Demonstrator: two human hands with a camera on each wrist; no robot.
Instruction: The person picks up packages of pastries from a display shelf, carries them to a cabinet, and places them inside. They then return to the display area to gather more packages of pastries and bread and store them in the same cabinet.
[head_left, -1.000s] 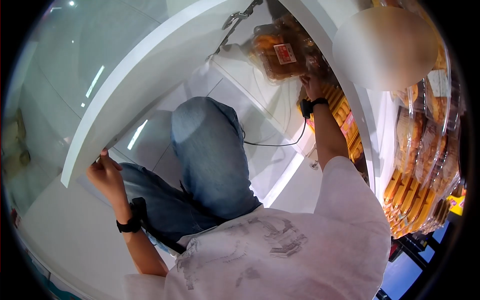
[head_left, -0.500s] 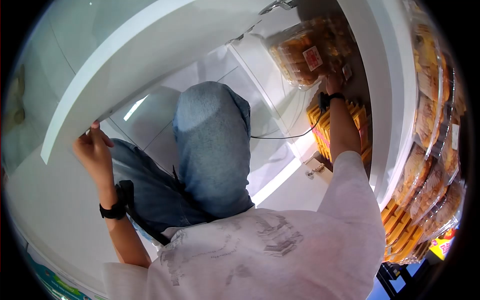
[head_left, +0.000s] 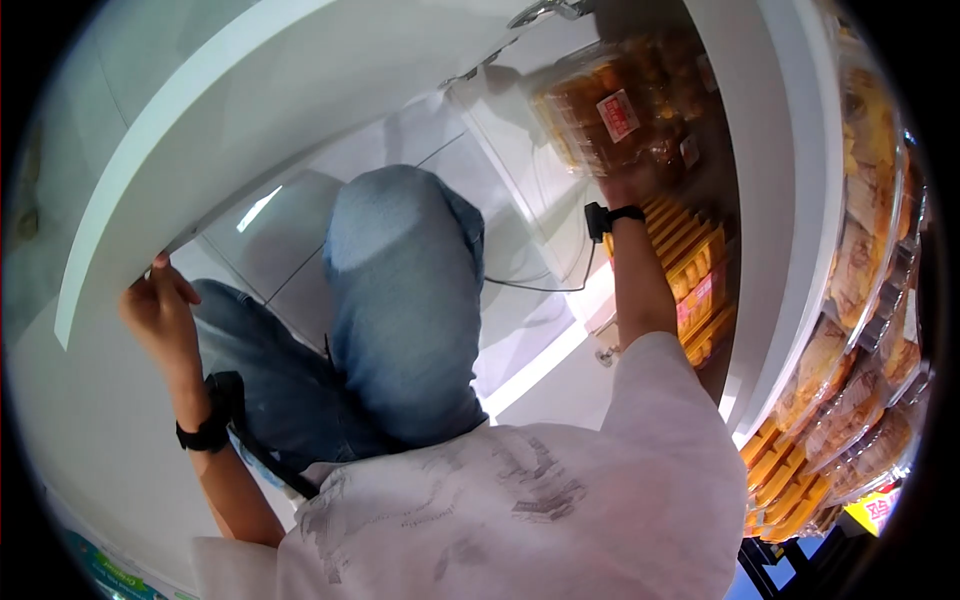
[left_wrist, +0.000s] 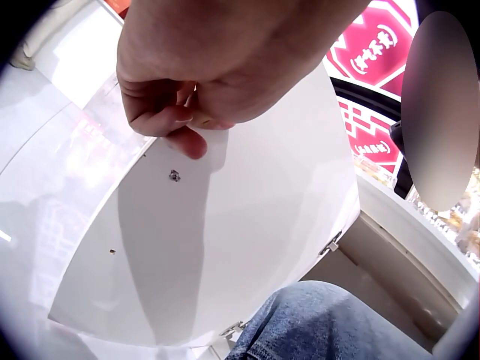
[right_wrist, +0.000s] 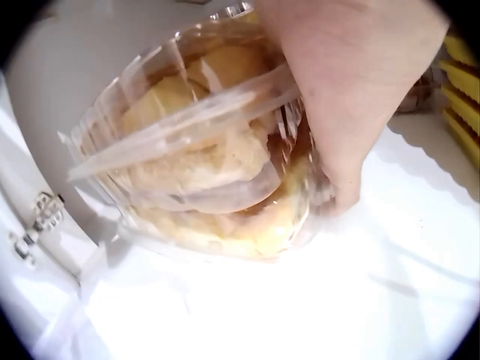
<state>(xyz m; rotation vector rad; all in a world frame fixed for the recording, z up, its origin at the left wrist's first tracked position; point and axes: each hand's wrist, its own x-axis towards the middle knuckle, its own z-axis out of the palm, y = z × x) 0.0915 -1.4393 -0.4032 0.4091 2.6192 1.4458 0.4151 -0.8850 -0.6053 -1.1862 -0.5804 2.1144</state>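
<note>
My left hand pinches the free edge of an open white cabinet door. In the left wrist view the curled fingers of that hand lie at the edge of the door. My right hand reaches inside the cabinet and grips the near side of a clear plastic clamshell box with a red and white label. Seen from the right wrist, this box holds golden-brown bread pieces, and the hand covers its right end; some fingers are hidden.
Yellow trays of packed food are stacked beside my right forearm, and further clear boxes stand behind. Metal hinges join door and cabinet. A thin cable runs by my right wrist. Packaged pastries line the shelf above right.
My right hand has shifted from the box's near right corner to the middle of its near side. The left hand stays at the door edge while the head view shifts.
</note>
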